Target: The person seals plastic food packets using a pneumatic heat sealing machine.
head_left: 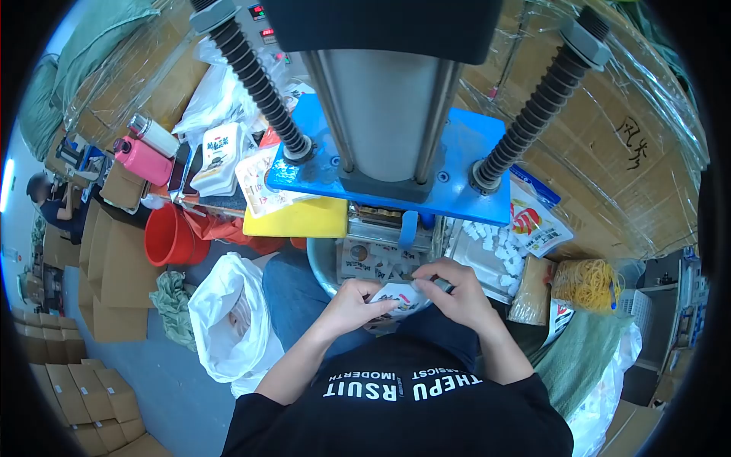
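Observation:
My left hand [355, 306] is closed on the left side of a white printed packet [405, 297], its thumb lying across the face. My right hand [451, 295] pinches at the packet's upper right edge, thumb and index finger close together. Pink and dark print shows on the packet, which is tilted above my lap. Just beyond my hands, more printed packets [362, 259] lie in a round light-coloured basin [323, 266], partly hidden by my hands and the press. A press with a blue plate [304, 179] stands directly over that spot.
Small white pieces fill a tray [487, 255] at the right, beside a bundle of yellow rubber bands [585, 283]. A yellow block [297, 218] sits left of the press. On the floor are a red bucket [169, 236] and a white sack [221, 305]. Another person [65, 209] is far left.

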The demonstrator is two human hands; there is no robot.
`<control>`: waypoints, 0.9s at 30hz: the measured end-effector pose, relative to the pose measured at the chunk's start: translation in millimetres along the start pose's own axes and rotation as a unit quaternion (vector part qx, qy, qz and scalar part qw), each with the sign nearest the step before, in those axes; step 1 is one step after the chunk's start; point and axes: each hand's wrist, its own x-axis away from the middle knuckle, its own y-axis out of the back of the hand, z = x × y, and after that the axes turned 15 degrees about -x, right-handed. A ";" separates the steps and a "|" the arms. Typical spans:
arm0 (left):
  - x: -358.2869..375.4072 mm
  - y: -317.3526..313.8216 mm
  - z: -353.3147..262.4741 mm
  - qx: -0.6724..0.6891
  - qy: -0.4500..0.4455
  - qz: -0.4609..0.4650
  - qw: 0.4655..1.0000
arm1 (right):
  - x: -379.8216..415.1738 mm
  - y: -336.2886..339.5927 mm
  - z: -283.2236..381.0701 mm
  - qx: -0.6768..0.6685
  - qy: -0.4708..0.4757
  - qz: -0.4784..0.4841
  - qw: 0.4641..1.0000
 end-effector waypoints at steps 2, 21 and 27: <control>-3.2 -4.9 7.4 0.001 -0.037 0.011 0.999 | -3.4 5.4 6.1 0.001 -0.021 0.016 1.000; -6.0 9.0 -4.1 0.096 0.042 0.051 0.993 | -6.2 6.3 6.9 -0.044 -0.060 0.001 0.997; -49.1 28.9 -0.7 0.293 0.088 -0.053 0.951 | 5.4 35.4 -0.5 0.040 -0.039 -0.075 0.996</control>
